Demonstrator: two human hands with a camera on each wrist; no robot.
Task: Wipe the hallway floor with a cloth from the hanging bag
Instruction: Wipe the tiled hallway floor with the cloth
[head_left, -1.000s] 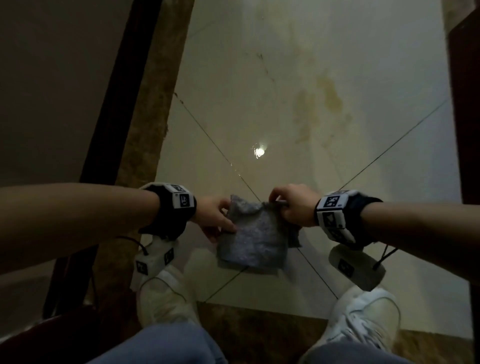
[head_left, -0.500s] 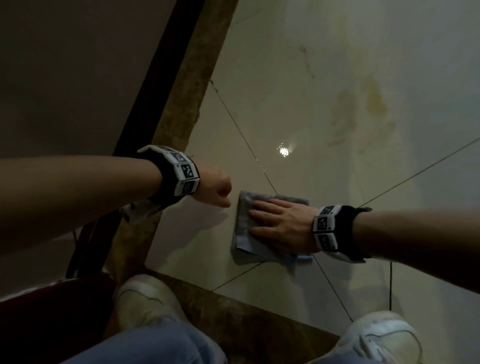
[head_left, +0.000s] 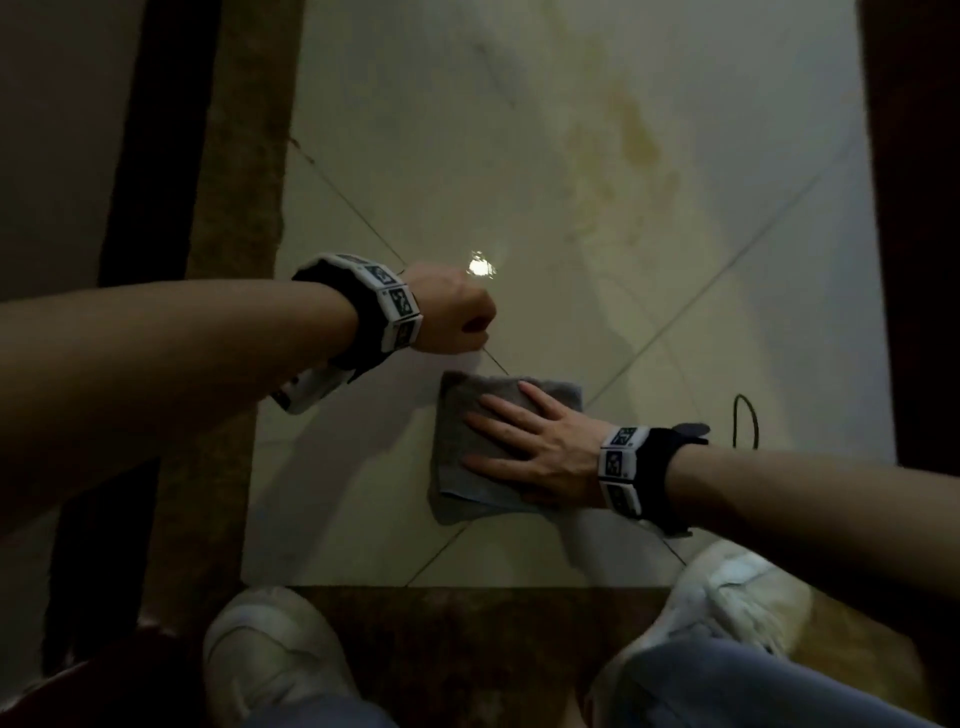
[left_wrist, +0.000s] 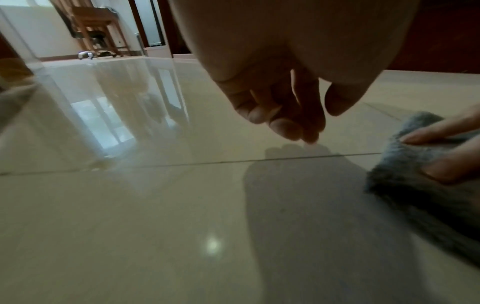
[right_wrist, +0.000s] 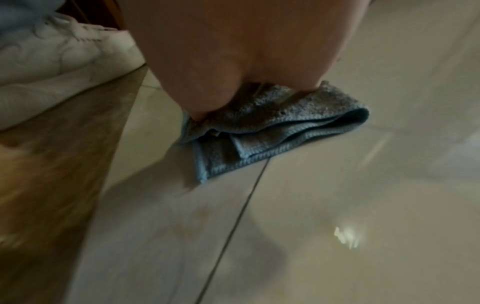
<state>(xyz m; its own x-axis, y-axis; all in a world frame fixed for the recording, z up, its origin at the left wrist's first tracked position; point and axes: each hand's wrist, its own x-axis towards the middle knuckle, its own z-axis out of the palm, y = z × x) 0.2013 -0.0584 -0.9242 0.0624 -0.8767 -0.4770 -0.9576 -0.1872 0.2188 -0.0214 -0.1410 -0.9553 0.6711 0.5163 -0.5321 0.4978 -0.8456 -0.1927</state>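
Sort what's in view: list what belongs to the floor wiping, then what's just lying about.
Job in hand:
- folded grey cloth
- right hand, pressing flat on the cloth
- tiled floor

Lying about or idle:
- black cord loop by the right wrist
- white shoes
- wooden stand in the far room
- left hand, holding nothing

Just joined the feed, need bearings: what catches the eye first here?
The right hand lies flat, fingers spread, on a folded grey-blue cloth on the pale tiled floor. The left hand hovers beside it, fingers loosely curled, holding nothing. Farther ahead, yellowish marks stain the tile.
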